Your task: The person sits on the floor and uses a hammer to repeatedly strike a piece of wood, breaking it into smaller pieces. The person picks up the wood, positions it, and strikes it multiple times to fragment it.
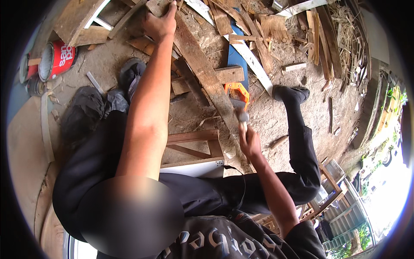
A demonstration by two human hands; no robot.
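Note:
A long brown wooden board [199, 58] runs slantwise before me, from the far left toward my right hand. My left hand [160, 25] is closed around its far end. In my right hand [251, 141] is a hammer [244, 117], its metal head beside the board's near end. Across the board's middle a short wooden block [230, 74] shows beneath it. A handsaw [238, 90] with an orange handle and blue blade lies just right of the board, partly under wood scraps. Whether a nail is near the hammer is too small to tell.
Scrap wood [274, 26] and straw litter the far ground. A red can [58, 60] stands at left near a black plastic bag [84, 113]. By my legs lies a wooden frame [194, 137] with a white panel. My right foot [291, 93] is near the saw.

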